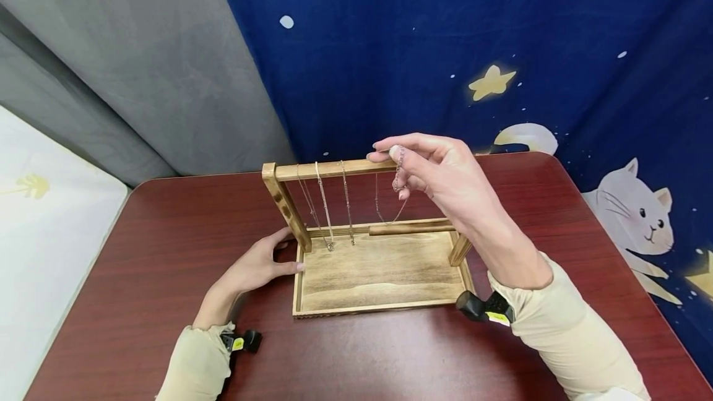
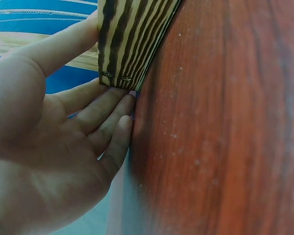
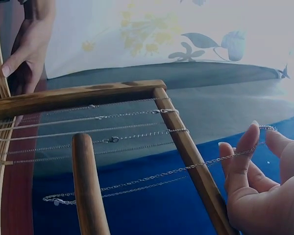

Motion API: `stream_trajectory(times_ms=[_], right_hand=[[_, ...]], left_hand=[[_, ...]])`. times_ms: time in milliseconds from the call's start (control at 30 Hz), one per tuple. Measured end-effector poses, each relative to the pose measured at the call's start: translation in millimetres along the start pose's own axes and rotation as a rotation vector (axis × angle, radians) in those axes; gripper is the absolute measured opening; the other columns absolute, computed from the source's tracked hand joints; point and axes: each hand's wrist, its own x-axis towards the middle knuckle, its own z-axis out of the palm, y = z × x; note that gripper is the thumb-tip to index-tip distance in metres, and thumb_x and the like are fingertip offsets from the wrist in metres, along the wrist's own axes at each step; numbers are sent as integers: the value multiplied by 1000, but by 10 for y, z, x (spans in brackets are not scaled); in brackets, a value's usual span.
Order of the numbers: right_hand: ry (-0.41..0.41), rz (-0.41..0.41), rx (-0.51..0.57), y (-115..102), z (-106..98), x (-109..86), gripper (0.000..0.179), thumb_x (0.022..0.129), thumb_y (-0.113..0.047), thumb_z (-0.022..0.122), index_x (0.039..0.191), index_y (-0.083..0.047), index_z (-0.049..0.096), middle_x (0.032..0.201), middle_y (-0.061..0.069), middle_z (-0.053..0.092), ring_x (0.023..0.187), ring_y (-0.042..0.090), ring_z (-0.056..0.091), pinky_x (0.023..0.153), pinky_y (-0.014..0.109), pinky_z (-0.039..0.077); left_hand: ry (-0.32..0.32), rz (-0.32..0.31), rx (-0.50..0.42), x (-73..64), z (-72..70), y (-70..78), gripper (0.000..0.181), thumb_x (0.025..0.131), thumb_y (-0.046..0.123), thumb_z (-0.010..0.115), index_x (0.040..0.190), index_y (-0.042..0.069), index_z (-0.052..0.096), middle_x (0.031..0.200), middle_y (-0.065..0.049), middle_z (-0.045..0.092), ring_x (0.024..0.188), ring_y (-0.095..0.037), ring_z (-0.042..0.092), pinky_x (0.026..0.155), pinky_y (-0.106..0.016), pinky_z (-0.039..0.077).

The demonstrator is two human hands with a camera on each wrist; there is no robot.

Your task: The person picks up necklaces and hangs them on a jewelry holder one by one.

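A wooden jewelry stand [image 1: 312,169] has a top bar above a shallow tray [image 1: 379,271]. My left hand [image 1: 259,265] holds the tray's left end, thumb over the rim and fingers along the outside; the left wrist view shows these fingers [image 2: 115,105] at the dark-striped end. Above the top bar's right part, my right hand [image 1: 445,172] pinches a thin chain necklace [image 3: 161,174] between thumb and fingers. The necklace crosses the bar and hangs in a loop on its far side. Several other necklaces [image 1: 346,203] hang from the bar farther left.
A shorter lower rod [image 1: 412,228] runs along the back of the stand. The stand stands on a dark red table [image 1: 184,234]. Behind are a grey curtain [image 1: 139,67] and a blue curtain [image 1: 390,48] with stars and a cat.
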Motion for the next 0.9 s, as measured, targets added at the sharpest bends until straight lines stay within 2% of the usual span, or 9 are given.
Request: stream_trajectory(times_ms=[133, 400, 533, 733, 900], right_hand=[[-6, 14, -29, 24, 40, 8, 25, 99, -11, 62, 121, 1, 68, 114, 18, 70, 67, 19, 58, 60, 28, 54], [-15, 8, -83, 53, 86, -22, 27, 99, -7, 60, 125, -2, 66, 117, 14, 70, 77, 24, 66, 74, 36, 58], [-16, 14, -51, 73, 97, -42, 30, 98, -3, 60, 127, 1, 65, 119, 14, 69, 84, 23, 69, 81, 37, 58], [-69, -1, 41, 106, 114, -71, 35, 98, 1, 59, 133, 4, 59, 128, 16, 64, 110, 30, 66, 95, 41, 52], [-103, -7, 72, 124, 119, -87, 38, 98, 2, 58, 135, 4, 57, 133, 16, 62, 116, 33, 63, 97, 42, 51]], left_hand=[[-1, 3, -7, 3, 0, -4, 76, 86, 22, 80, 149, 2, 41, 140, -15, 55, 130, -32, 50, 107, -51, 39], [-4, -3, -10, 1, -6, 4, 75, 86, 22, 81, 147, 2, 43, 138, -15, 56, 129, -32, 50, 107, -52, 39], [-5, -5, -9, 1, -9, 18, 75, 85, 21, 81, 147, 2, 43, 138, -15, 56, 130, -33, 50, 107, -52, 39], [-9, -22, -5, -10, -10, 34, 79, 86, 23, 80, 150, 1, 38, 144, -17, 51, 132, -35, 47, 107, -53, 38], [-8, -29, -7, -16, -10, 31, 80, 86, 23, 80, 151, 1, 38, 145, -18, 50, 133, -36, 47, 108, -54, 38]])
